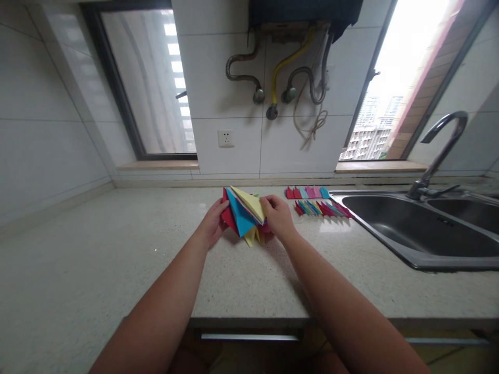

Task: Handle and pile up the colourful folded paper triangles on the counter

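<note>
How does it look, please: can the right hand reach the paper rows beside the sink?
Probably yes: nothing seems to stand between the right hand and the paper rows, though that hand holds the paper bundle.

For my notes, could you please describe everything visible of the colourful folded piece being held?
The folded piece looks like paper: pointed, creased flaps in red, blue and pale yellow. It tilts over the counter, the left hand gripping its red side, the right hand grasping its yellow side. Counter contact is unclear.

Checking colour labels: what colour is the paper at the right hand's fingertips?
Pale yellow paper at the right hand; best seen in the head view.
</note>
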Demonstrator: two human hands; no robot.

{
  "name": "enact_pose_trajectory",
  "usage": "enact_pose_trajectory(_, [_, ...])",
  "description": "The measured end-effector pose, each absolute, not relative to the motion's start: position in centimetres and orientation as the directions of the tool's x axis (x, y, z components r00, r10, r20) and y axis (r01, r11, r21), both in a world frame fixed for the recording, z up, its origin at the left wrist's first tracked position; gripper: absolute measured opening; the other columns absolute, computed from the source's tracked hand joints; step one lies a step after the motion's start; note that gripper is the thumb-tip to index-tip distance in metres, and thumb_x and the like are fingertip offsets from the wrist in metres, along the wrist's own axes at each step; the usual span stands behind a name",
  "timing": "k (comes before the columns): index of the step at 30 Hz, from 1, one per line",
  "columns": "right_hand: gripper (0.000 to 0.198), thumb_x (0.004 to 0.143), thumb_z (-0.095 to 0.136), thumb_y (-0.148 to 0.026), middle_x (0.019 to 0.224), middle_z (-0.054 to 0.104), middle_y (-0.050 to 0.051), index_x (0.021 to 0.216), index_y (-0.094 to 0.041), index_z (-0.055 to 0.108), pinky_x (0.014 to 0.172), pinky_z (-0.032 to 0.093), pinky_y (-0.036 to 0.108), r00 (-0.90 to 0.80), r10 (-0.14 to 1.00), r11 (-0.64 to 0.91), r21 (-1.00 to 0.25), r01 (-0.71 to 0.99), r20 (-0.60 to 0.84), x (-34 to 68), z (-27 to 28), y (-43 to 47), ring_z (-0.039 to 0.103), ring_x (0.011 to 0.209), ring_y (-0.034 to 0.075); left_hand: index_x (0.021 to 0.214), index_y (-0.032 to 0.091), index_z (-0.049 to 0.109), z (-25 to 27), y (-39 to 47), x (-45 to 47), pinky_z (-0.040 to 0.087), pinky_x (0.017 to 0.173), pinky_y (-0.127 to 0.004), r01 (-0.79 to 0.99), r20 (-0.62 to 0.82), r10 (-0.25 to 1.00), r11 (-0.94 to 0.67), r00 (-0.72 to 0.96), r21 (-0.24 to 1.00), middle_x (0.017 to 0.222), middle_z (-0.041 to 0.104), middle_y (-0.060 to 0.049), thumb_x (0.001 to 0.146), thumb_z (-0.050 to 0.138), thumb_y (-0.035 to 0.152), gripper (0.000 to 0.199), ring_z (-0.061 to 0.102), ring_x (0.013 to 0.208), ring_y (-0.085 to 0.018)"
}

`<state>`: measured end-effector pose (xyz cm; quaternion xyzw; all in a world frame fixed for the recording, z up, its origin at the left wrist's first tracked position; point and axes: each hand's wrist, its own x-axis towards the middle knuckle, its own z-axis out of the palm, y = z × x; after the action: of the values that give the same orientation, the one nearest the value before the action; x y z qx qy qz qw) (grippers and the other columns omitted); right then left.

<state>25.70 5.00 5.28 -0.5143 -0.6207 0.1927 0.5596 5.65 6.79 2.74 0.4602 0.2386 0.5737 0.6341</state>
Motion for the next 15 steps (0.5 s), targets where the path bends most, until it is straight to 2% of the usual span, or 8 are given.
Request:
enact_pose_trajectory(3, [0.039,0.083,0.051,-0.053,0.09,0.061,0.002,0.095,-0.019,0.065,0.066,0.043,0.022,0.21,0.855,0.375,-0.845,0.38,0.474,25.9,5.0,5.5,0.057,0.077,0.01,0.116,0.02,0.054,3.0,7.6,5.2,0.048,0.087,-0.035,-0.57,0.19,0.98,-0.123,0.061,0.813,0.119,0.055,-0.009,0.081,0.066,0.041,0.042,0.055,0.103,-0.019])
enact_pose_trajectory(7, [0.052,0.078,0.056,-0.053,0.084,0.058,0.005,0.117,-0.018,0.053,0.048,0.042,0.024,0.155,0.952,0.253,-0.963,0.089,0.264,26.1,4.6,6.0,0.053,0.055,0.012,0.11,0.02,0.052,3.1,8.6,4.2,0.05,0.076,-0.033,-0.58,0.147,0.978,-0.206,-0.147,0.788,0.108,0.058,-0.006,0.076,0.069,0.036,0.041,0.058,0.09,-0.017])
enact_pose_trajectory(9, [0.054,0.076,0.059,-0.049,0.084,0.058,0.006,0.118,-0.017,0.052,0.051,0.048,0.025,0.117,0.967,0.227,-0.974,0.018,0.228,26.1,4.5,6.1,0.056,0.058,0.013,0.109,0.02,0.052,2.9,8.9,3.9,0.05,0.074,-0.032,-0.559,0.134,0.973,-0.219,-0.189,0.8,0.105,0.058,-0.005,0.074,0.07,0.035,0.041,0.058,0.088,-0.016])
enact_pose_trajectory(15, [0.05,0.072,0.064,-0.049,0.094,0.061,0.008,0.108,-0.014,0.058,0.06,0.055,0.029,0.178,0.957,0.227,-0.973,0.042,0.231,26.6,4.7,6.1,0.06,0.068,0.014,0.103,0.02,0.05,2.3,9.4,2.9,0.047,0.065,-0.026,-0.499,0.058,0.94,-0.23,-0.335,0.836,0.094,0.054,-0.002,0.07,0.071,0.038,0.043,0.053,0.077,-0.012])
